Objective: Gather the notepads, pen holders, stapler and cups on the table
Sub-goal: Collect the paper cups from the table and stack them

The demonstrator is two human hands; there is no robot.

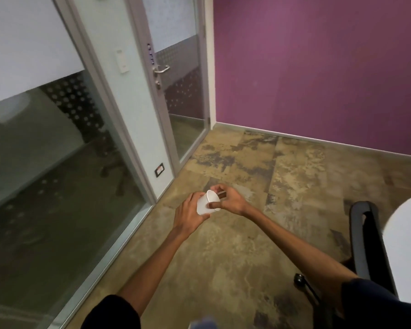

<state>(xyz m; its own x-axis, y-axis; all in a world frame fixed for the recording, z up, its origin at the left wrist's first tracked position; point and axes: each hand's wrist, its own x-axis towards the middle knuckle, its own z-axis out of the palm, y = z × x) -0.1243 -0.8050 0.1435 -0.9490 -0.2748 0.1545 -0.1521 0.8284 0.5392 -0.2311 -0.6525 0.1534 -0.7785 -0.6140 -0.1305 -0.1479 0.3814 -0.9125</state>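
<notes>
Glass partition (57,162): far left, frosted above, clear and dark below, in a grey frame.
Door (176,67): right of the partition, glazed, with a metal lever handle (161,69); closed.
Left hand (189,217): out in front at mid-frame, back turned to the camera, fingers curled round the base end of the cup.
Paper cup (204,205): white, held in the air between both hands, tipped on its side with the open mouth facing right; above the floor, well apart from the desk.
Right hand (233,199): just right of the cup, thumb pressed on the cup's wall near the rim, fingers arched over the mouth; something small and dark among the fingers, too blurred to name.
Floor (247,245): mottled brown and tan tiles under both arms.
Purple wall (318,67): upper right, meeting the floor at a pale skirting.
Office chair (363,233): black, low on the right, near the desk's edge.
Desk (406,245): white, rounded edge only, at the far right border.
</notes>
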